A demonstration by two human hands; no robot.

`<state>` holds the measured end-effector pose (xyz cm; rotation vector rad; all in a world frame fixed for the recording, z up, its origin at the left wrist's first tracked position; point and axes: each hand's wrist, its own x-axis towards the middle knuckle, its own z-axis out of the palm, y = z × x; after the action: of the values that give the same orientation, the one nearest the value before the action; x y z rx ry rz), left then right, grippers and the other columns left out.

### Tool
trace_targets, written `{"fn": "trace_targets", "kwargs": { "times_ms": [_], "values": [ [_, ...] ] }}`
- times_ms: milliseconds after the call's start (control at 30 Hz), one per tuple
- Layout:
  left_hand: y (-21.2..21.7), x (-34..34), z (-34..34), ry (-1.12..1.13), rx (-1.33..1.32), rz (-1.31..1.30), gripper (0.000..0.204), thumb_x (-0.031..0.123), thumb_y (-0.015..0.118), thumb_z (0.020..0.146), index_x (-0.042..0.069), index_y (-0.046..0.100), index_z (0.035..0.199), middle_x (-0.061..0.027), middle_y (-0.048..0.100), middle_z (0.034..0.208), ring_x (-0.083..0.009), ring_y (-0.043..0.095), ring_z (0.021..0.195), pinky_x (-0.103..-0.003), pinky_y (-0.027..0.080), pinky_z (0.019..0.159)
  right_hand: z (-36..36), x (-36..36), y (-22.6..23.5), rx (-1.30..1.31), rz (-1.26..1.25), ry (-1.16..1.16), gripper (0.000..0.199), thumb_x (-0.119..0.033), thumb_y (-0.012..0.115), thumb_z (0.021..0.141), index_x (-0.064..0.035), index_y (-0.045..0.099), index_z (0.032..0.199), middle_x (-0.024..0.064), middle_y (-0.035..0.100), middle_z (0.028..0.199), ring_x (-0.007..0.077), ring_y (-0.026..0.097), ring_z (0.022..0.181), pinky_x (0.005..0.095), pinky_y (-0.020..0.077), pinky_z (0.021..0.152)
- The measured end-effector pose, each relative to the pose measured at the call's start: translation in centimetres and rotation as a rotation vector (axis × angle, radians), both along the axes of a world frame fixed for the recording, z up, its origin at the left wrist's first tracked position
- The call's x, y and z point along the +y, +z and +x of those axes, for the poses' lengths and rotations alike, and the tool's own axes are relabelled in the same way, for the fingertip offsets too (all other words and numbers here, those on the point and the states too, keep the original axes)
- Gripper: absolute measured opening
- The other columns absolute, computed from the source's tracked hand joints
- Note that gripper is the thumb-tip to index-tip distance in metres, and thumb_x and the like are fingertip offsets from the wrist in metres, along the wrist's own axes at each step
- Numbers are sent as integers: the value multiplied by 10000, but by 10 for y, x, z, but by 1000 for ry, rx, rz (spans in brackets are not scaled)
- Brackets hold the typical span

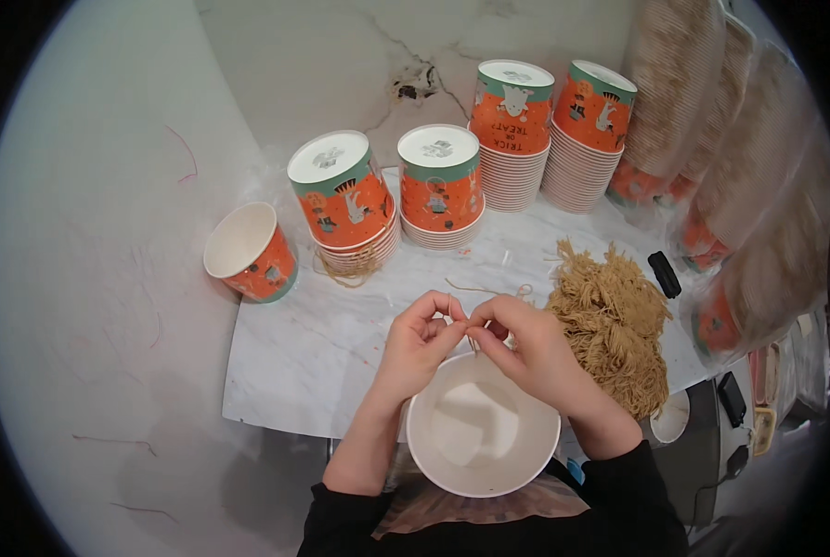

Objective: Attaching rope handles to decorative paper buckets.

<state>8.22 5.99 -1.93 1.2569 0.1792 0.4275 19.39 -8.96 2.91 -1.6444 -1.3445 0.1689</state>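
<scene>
My left hand [417,345] and my right hand [529,348] meet fingertip to fingertip over the far rim of a white-lined paper bucket [483,478]. Both are closed in a pinch on a thin tan string [473,344] at that rim; a knot, if any, is hidden by the fingers. The bucket's open mouth faces up, close to my body. Beyond my fingers a loose tan string [480,289] curls on the table. Right of my right hand lies a big heap of tan strings [610,330].
Inverted stacks of orange and green paper buckets [350,212] stand along the back, one with strings around its lower rims. A single bucket [252,252] leans at the table's left edge. Plastic-wrapped bucket stacks [712,186] crowd the right. A small black object [664,274] lies beside the heap.
</scene>
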Motion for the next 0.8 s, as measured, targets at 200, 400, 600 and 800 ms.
{"fn": "trace_targets", "kwargs": {
  "times_ms": [200,400,600,800],
  "values": [
    [5,1,-3,21,-36,48,92,8,610,945,22,556,1017,22,566,975,20,544,746,-141,418,631,14,9,-11,394,-82,143,94,-56,652,935,6,602,986,39,631,883,98,618,756,247,502,680],
    [10,-2,-4,4,-61,-4,96,16,624,943,43,570,1017,39,579,927,57,451,611,-140,305,505,19,11,-12,726,-124,218,104,-80,641,959,-1,594,1008,9,630,902,67,610,790,210,502,709],
    [3,-6,-5,41,-32,54,98,7,626,936,27,588,1024,49,580,912,53,445,614,-142,337,528,19,12,-16,932,-76,221,118,-62,661,944,-1,595,1021,10,640,917,65,625,781,204,512,705],
    [7,-14,-9,176,-2,229,85,9,649,899,23,621,978,44,587,853,25,380,547,-188,304,489,15,7,-13,680,-104,156,92,-48,652,942,7,621,1009,23,656,890,80,639,778,216,518,707]
  ]
}}
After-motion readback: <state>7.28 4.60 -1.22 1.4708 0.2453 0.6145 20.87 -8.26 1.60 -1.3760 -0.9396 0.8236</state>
